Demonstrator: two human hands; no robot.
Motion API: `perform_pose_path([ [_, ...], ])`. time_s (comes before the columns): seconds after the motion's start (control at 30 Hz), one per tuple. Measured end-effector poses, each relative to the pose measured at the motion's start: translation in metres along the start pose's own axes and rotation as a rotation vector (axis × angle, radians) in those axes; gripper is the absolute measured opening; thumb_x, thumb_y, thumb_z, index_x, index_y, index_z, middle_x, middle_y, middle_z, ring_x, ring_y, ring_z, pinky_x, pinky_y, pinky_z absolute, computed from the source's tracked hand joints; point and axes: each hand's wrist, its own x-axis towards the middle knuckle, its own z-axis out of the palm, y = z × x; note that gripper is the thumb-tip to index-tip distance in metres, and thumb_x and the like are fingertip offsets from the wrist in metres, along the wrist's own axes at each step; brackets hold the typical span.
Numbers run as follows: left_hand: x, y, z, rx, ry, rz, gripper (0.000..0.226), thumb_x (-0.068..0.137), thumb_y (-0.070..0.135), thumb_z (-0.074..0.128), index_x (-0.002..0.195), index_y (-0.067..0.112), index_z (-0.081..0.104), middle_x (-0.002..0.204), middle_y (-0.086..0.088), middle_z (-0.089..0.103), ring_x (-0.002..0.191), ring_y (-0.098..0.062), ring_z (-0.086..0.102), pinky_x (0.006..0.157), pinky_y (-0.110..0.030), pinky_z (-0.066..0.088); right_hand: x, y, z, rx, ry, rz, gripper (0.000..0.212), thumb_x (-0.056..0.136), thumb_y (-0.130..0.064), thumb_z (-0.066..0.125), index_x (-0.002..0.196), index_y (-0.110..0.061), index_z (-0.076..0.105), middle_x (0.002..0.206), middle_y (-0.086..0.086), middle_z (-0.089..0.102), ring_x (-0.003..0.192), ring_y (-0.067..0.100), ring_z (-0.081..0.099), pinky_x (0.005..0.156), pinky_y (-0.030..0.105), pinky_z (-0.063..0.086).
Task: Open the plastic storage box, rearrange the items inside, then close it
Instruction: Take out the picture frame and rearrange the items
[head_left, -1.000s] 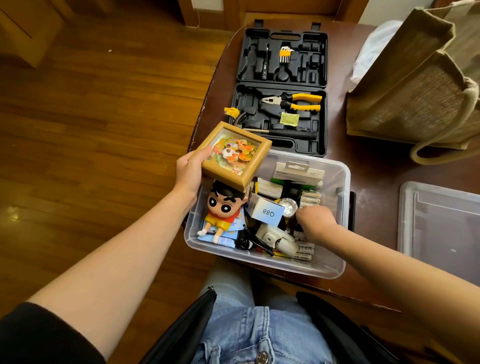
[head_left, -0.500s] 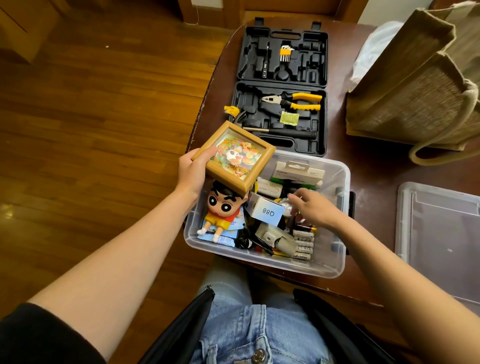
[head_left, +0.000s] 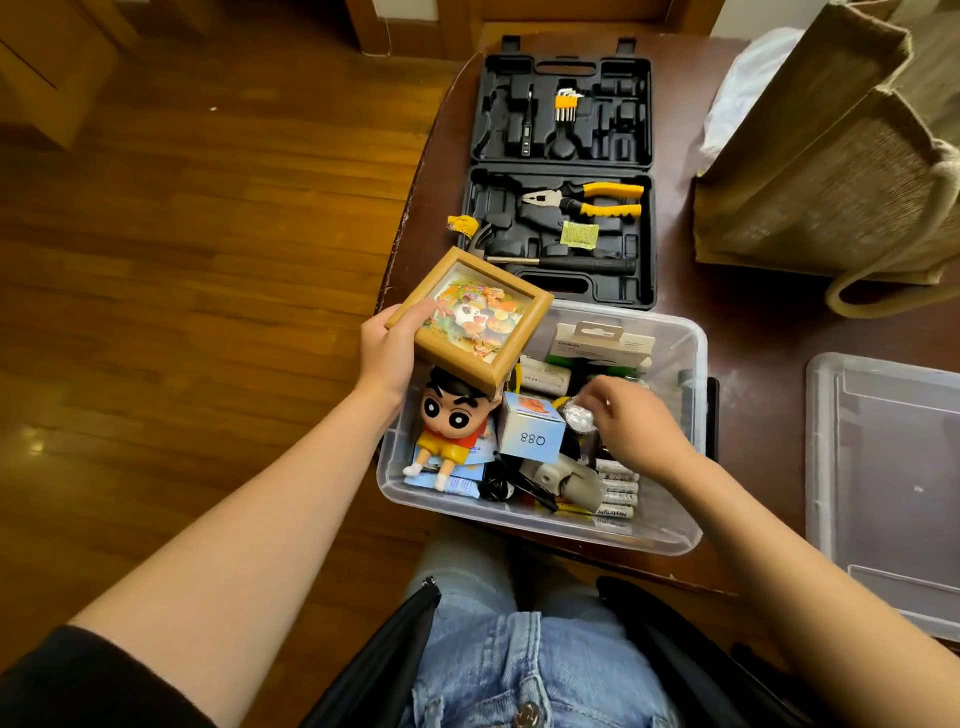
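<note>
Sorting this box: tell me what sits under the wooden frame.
Under the wooden frame, held by the left hand, only the cartoon figurine head shows; anything beneath is covered.

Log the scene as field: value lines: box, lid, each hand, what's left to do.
box: open, on table, full of items
lid: off, lying to the right of the box
left hand: holds framed picture above box's left corner
right hand: in box, pinches small silvery item
figurine: lying in box under the frame
left to do: finish rearranging, close box

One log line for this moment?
left hand holds picture frame | right hand pinches silver ball | box open
</note>
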Motion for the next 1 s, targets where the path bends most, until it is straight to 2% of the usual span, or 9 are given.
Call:
perform_pose_path([
  [0.03, 0.000, 0.000, 0.000, -0.004, -0.001, -0.001, 0.007, 0.087, 0.023, 0.063, 0.089, 0.018, 0.068, 0.091, -0.003, 0.071, 0.081, -0.012, 0.067, 0.061, -0.019, 0.053, 0.000, 0.006, -0.003, -0.149, -0.024, 0.005, 0.022, 0.095, -0.010, 0.044, 0.101, -0.013, 0.065, 0.104, 0.005, 0.067, 0.091, 0.024, 0.061, 0.075, 0.034, 0.048],
  [0.1, 0.000, 0.001, 0.000, -0.005, -0.006, -0.003, 0.007, 0.087, 0.023, 0.063, 0.089, 0.019, 0.068, 0.091, -0.003, 0.071, 0.082, -0.012, 0.068, 0.062, -0.021, 0.053, -0.001, 0.013, -0.008, -0.385, -0.214, -0.017, 0.034, 0.088, 0.002, 0.044, 0.099, -0.016, 0.070, 0.104, 0.005, 0.068, 0.092, 0.025, 0.061, 0.072, 0.031, 0.048],
  [0.2, 0.000, 0.001, -0.001, -0.004, -0.003, -0.002, 0.007, 0.087, 0.023, 0.063, 0.089, 0.019, 0.068, 0.090, -0.003, 0.071, 0.082, -0.013, 0.068, 0.062, -0.021, 0.053, -0.002, 0.015, -0.012, -0.601, -0.446, -0.127, 0.046, 0.082, 0.008, 0.045, 0.110, -0.020, 0.069, 0.113, 0.001, 0.066, 0.101, 0.022, 0.061, 0.077, 0.029, 0.049],
  [0.33, 0.001, -0.001, 0.000, 0.004, 0.004, 0.003, 0.007, 0.087, 0.023, 0.063, 0.089, 0.018, 0.069, 0.089, -0.002, 0.071, 0.080, -0.012, 0.068, 0.062, -0.020, 0.053, 0.003, 0.019, -0.016, -0.751, -0.508, -0.288, 0.054, 0.083, 0.007, 0.046, 0.120, -0.028, 0.063, 0.121, -0.003, 0.061, 0.108, 0.019, 0.057, 0.076, 0.027, 0.046],
  [0.4, 0.001, -0.001, 0.000, 0.000, 0.006, 0.008, 0.007, 0.087, 0.023, 0.064, 0.088, 0.019, 0.069, 0.088, -0.001, 0.071, 0.079, -0.010, 0.068, 0.060, -0.019, 0.053, 0.004, 0.022, -0.012, -0.792, -0.540, -0.364, 0.055, 0.084, 0.006, 0.044, 0.124, -0.030, 0.061, 0.126, -0.004, 0.059, 0.116, 0.018, 0.052, 0.083, 0.029, 0.048],
  [0.57, 0.000, -0.001, -0.001, 0.003, 0.000, 0.011, 0.006, 0.088, 0.024, 0.063, 0.088, 0.020, 0.068, 0.090, -0.002, 0.071, 0.082, -0.012, 0.068, 0.063, -0.020, 0.053, 0.001, 0.027, 0.001, -0.994, -0.546, -0.448, 0.042, 0.089, 0.000, 0.044, 0.121, -0.023, 0.060, 0.125, -0.005, 0.060, 0.124, 0.018, 0.045, 0.096, 0.036, 0.042],
  [0.8, 0.000, -0.001, 0.000, -0.008, 0.006, 0.003, 0.007, 0.088, 0.025, 0.064, 0.092, 0.020, 0.067, 0.092, -0.002, 0.070, 0.082, -0.010, 0.067, 0.059, -0.017, 0.052, -0.006, 0.023, 0.005, -0.967, -0.612, -0.348, 0.041, 0.091, -0.008, 0.046, 0.130, -0.019, 0.054, 0.142, -0.004, 0.047, 0.134, 0.018, 0.035, 0.104, 0.038, 0.039],
  [0.9, -0.001, 0.000, 0.000, -0.006, 0.004, 0.004, 0.007, 0.088, 0.024, 0.063, 0.092, 0.020, 0.067, 0.092, -0.002, 0.070, 0.083, -0.011, 0.067, 0.059, -0.017, 0.052, -0.005, 0.014, -0.003, -0.790, -0.587, -0.221, 0.044, 0.090, -0.004, 0.043, 0.128, -0.021, 0.057, 0.124, 0.002, 0.060, 0.112, 0.023, 0.056, 0.084, 0.035, 0.052],
  [1.0, 0.000, 0.000, 0.000, -0.006, 0.014, 0.011, 0.006, 0.088, 0.023, 0.063, 0.090, 0.019, 0.067, 0.092, -0.002, 0.070, 0.083, -0.011, 0.067, 0.061, -0.018, 0.052, 0.000, 0.004, -0.015, -0.490, -0.285, -0.095, 0.027, 0.095, -0.016, 0.042, 0.105, -0.013, 0.067, 0.101, 0.006, 0.070, 0.087, 0.024, 0.063, 0.074, 0.037, 0.054],
])
